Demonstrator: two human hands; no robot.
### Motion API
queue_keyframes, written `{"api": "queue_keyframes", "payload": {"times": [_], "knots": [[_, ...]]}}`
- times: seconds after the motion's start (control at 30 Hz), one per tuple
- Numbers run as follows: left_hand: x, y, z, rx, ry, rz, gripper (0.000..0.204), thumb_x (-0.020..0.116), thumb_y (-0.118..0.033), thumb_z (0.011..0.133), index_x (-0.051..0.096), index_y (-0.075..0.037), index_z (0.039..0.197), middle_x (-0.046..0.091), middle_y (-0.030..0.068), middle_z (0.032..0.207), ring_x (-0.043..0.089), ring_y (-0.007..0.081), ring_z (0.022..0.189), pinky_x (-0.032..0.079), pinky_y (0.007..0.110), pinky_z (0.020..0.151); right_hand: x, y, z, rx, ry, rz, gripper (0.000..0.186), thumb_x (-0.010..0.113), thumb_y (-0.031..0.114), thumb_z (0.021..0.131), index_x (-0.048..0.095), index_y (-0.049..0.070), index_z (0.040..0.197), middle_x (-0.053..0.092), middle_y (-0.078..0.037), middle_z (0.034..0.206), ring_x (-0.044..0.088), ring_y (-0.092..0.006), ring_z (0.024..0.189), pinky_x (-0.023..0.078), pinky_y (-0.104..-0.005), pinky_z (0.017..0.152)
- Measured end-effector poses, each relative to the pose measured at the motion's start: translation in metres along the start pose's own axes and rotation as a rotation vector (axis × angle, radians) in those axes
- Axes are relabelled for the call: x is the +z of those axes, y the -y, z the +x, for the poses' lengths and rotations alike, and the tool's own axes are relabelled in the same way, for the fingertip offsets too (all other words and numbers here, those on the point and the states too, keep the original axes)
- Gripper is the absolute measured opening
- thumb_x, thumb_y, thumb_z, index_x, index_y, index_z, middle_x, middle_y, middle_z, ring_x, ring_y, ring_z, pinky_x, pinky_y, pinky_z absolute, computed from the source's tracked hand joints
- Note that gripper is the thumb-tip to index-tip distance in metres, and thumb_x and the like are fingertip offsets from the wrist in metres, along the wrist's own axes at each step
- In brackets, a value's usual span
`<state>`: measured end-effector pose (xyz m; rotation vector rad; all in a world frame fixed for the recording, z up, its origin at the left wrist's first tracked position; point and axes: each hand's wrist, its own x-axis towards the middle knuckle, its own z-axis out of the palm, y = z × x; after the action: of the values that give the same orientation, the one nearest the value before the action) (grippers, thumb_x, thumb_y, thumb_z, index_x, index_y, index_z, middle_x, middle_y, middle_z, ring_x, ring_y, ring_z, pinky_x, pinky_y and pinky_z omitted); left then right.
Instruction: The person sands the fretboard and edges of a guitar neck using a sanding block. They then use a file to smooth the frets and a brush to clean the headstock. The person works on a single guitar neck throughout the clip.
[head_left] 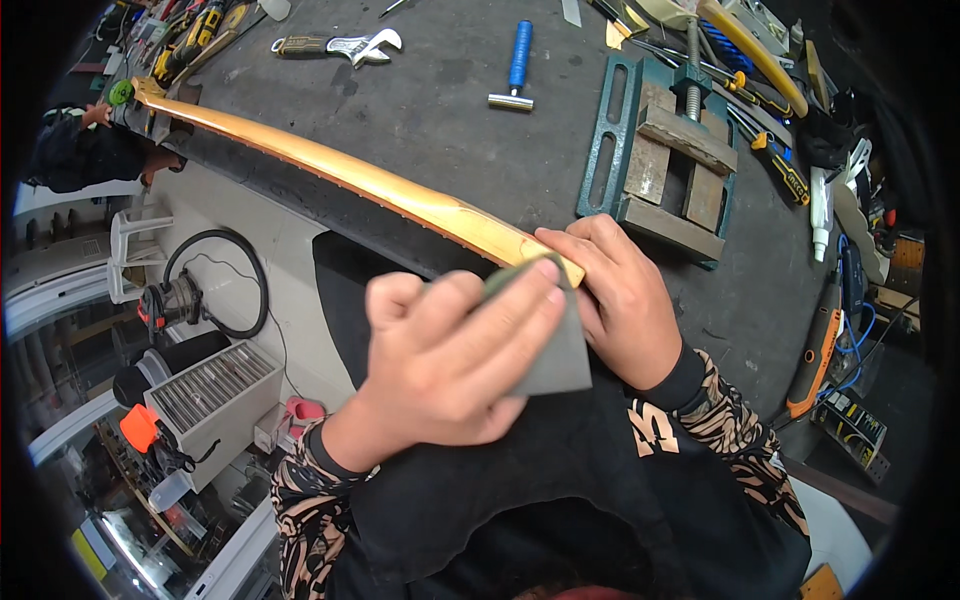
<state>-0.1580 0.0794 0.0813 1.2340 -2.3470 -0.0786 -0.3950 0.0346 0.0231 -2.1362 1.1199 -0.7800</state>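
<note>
We find the left hand (450, 360) with its fingers laid over a grey sheet (562, 350), holding it against the near end of a long wooden neck (370, 185). The right hand (625, 300) is clamped on that same end, just beside the left. From the hands, the neck runs forward and leftward along the near edge of the dark worktop (440, 100); we cannot tell whether it rests there. We note a teal vise (655, 160) ahead of the right hand and near it. A blue-handled T-shaped tool (518, 60) lies ahead of both hands, well apart, and an adjustable wrench (345, 46) farther off, ahead of the left hand.
</note>
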Motion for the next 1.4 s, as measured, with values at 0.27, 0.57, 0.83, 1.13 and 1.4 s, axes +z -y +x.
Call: {"api": "queue_keyframes", "payload": {"times": [0.27,0.57,0.83,1.13,1.4], "knots": [[-0.006,0.0,0.004,0.031,0.028,-0.054,0.057,0.069,-0.025,0.075,0.089,-0.01,0.126,0.086,0.0032,0.139,0.059,0.0214,0.087,0.036,0.039,0.092,0.0,0.0,0.001,-0.002,0.004,0.004,0.051,0.08,-0.001,0.093,0.071,0.001,0.143,0.065,-0.014,0.118,0.071,-0.0367,0.109,0.059,-0.0465,0.091],[-0.011,0.02,0.001,-0.004,-0.011,0.041,0.058,0.068,-0.036,0.078,0.088,-0.009,0.125,0.087,0.0031,0.137,0.058,0.0215,0.085,0.036,0.042,0.092,0.001,0.0,-0.001,-0.005,-0.006,-0.007,0.053,0.08,0.0,0.092,0.071,0.002,0.143,0.066,-0.015,0.12,0.071,-0.0368,0.11,0.059,-0.0469,0.092],[0.003,0.027,-0.008,-0.002,-0.104,0.0,0.06,0.068,-0.029,0.073,0.088,-0.009,0.126,0.087,0.0041,0.135,0.058,0.0223,0.087,0.035,0.042,0.092,0.001,0.0,0.0,0.001,0.003,-0.021,0.051,0.08,0.0,0.092,0.071,0.002,0.143,0.065,-0.015,0.12,0.071,-0.0369,0.11,0.059,-0.0469,0.092],[0.012,0.011,-0.011,0.052,-0.089,-0.021,0.055,0.062,-0.038,0.085,0.088,-0.008,0.121,0.088,0.0041,0.134,0.058,0.0198,0.088,0.036,0.039,0.092,0.002,-0.001,0.0,-0.007,0.006,-0.026,0.051,0.079,-0.001,0.093,0.071,0.001,0.143,0.066,-0.015,0.12,0.071,-0.0371,0.11,0.059,-0.0472,0.092],[0.014,-0.001,0.0,0.034,-0.103,-0.007,0.056,0.068,-0.031,0.076,0.087,-0.007,0.122,0.088,0.0044,0.129,0.061,0.0214,0.091,0.037,0.039,0.092,0.0,0.0,0.0,-0.001,0.01,0.002,0.049,0.078,-0.002,0.094,0.071,0.001,0.143,0.066,-0.015,0.12,0.071,-0.0377,0.111,0.059,-0.0474,0.093]]}}
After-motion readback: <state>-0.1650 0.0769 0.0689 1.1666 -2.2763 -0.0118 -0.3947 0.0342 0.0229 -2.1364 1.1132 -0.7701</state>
